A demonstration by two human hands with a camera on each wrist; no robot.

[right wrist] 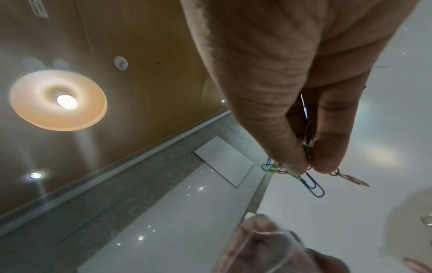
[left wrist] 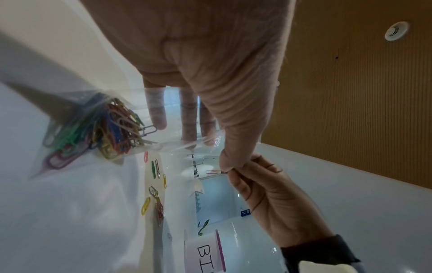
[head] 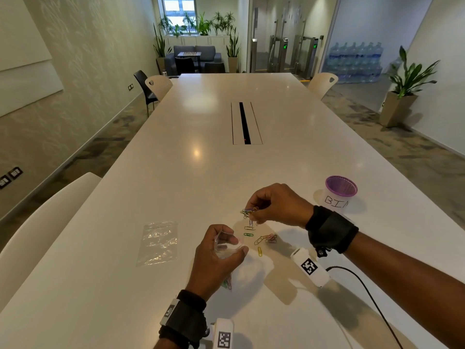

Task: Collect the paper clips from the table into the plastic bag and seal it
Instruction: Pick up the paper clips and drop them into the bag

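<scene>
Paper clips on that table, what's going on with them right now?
The left hand holds the plastic bag open, many coloured clips already inside. The right hand pinches a bunch of clips above the bag's mouth. Several loose clips lie on the table. A second bag lies flat nearby.

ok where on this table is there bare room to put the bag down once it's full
Bare table runs from the hands out to the cable slot, and between the spare bag and the left hand. It is crowded under the right hand, where loose clips lie, and by the bin cup.
</scene>
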